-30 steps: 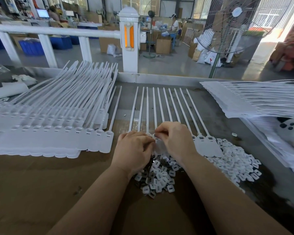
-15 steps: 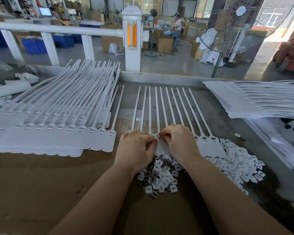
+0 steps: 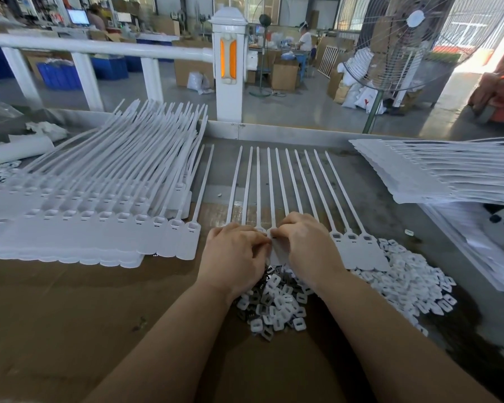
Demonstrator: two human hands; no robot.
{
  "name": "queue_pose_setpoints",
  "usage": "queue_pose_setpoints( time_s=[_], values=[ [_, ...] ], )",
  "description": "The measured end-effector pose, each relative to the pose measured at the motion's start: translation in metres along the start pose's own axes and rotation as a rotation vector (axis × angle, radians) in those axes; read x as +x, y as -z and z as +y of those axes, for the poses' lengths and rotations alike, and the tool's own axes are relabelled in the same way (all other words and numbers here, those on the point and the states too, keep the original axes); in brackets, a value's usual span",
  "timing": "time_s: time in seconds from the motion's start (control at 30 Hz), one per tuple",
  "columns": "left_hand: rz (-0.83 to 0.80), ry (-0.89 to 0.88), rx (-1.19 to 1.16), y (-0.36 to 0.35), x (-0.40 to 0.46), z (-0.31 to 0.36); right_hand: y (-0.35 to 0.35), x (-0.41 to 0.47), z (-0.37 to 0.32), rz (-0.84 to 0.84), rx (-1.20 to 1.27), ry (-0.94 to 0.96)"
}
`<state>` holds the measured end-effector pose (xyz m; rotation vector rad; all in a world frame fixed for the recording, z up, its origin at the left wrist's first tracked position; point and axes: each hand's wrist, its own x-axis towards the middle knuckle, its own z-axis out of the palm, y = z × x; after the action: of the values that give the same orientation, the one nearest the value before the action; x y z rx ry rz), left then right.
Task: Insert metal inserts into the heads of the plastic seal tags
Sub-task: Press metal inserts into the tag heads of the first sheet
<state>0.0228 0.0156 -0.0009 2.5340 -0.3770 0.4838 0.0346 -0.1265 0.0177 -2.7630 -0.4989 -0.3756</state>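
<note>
Left hand (image 3: 235,254) and right hand (image 3: 309,245) pinched one seal tag (image 3: 271,196) head mid-counter; a tilted insert (image 3: 277,298) might have jammed or dropped.

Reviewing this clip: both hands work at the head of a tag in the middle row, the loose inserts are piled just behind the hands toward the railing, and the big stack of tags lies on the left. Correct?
Not quite. In the head view the pile of inserts lies in front of the left hand and right hand, on the person's side, not toward the railing. Both hands do work at a tag head in the middle row, and the big stack lies left.
</note>
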Motion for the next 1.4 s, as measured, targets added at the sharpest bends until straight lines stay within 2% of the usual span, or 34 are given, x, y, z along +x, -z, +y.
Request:
queue_pose_setpoints(
  time_s=[0.13, 0.23, 0.4, 0.5, 0.67, 0.97, 1.4],
  values=[
    [-0.003, -0.004, 0.013, 0.000, 0.000, 0.000, 0.006, -0.005, 0.000, -0.084, -0.115, 0.014],
    [-0.007, 0.002, 0.009, 0.000, 0.000, 0.001, 0.010, -0.004, 0.002, -0.114, -0.059, 0.008],
    [-0.032, 0.024, -0.007, 0.001, 0.001, 0.000, 0.017, -0.011, 0.008, 0.121, 0.181, -0.122],
    [-0.030, 0.021, 0.002, 0.001, 0.001, 0.000, 0.022, -0.020, 0.012, 0.151, 0.239, -0.166],
    [-0.023, 0.024, -0.007, 0.001, 0.000, 0.000, 0.029, -0.035, 0.016, 0.092, 0.267, -0.184],
    [-0.017, 0.021, -0.016, 0.000, 0.001, 0.000, 0.040, -0.048, 0.013, -0.128, 0.240, -0.151],
    [-0.012, 0.008, -0.031, 0.001, 0.001, 0.000, 0.034, -0.047, 0.007, -0.083, 0.061, -0.103]
  ],
)
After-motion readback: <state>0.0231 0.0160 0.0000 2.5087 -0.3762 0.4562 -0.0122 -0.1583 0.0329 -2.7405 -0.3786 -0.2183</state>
